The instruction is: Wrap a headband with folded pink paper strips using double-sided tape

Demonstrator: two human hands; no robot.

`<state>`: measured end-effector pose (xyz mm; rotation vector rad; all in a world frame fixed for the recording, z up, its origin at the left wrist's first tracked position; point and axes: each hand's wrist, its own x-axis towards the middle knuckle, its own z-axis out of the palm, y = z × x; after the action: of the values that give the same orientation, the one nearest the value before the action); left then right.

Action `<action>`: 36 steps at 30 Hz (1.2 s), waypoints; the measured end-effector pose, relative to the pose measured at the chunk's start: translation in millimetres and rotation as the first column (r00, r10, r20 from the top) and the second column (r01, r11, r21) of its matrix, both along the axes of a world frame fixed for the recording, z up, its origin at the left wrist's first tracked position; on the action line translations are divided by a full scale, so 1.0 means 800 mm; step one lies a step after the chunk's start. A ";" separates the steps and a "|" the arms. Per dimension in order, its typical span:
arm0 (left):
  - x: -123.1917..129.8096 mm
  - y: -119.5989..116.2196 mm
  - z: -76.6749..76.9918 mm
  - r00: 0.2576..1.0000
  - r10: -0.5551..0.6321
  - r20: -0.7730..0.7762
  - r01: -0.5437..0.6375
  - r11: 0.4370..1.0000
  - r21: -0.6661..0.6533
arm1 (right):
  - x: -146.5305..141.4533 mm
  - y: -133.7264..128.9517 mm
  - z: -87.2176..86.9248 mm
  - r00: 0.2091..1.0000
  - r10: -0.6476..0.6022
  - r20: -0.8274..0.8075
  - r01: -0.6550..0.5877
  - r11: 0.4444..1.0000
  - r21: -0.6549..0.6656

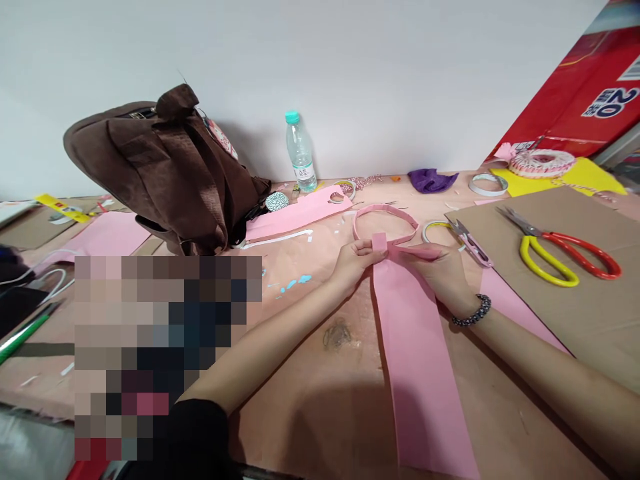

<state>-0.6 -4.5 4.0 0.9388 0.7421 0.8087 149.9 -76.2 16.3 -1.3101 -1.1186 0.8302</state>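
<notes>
A long pink paper strip (415, 373) lies down the table toward me. At its far end my left hand (357, 261) pinches the small folded pink tab (379, 243). My right hand (443, 270), with a dark beaded bracelet (473, 312) at the wrist, is closed on pink paper just right of the tab. Right behind both hands stands a thin pink paper ring (386, 208), its near side close to the fingers. Whether the ring and the strip are joined cannot be made out.
Yellow-and-red scissors (555, 250) lie on cardboard (600, 313) at the right, near pink snips (473, 243) and tape rolls (487, 185). A brown backpack (165, 167) and a water bottle (301, 157) stand at the wall. The lower left is pixelated.
</notes>
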 end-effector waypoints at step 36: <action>-0.049 -0.010 -0.004 0.716 0.192 -0.671 0.676 0.049 0.735 | 0.026 -0.023 -0.036 0.343 0.243 0.908 -0.394 0.914 -0.096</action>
<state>-40.0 -12.4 0.6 2.7463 0.3964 0.5253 171.1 -94.7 -12.4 -1.4513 -2.3552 0.1880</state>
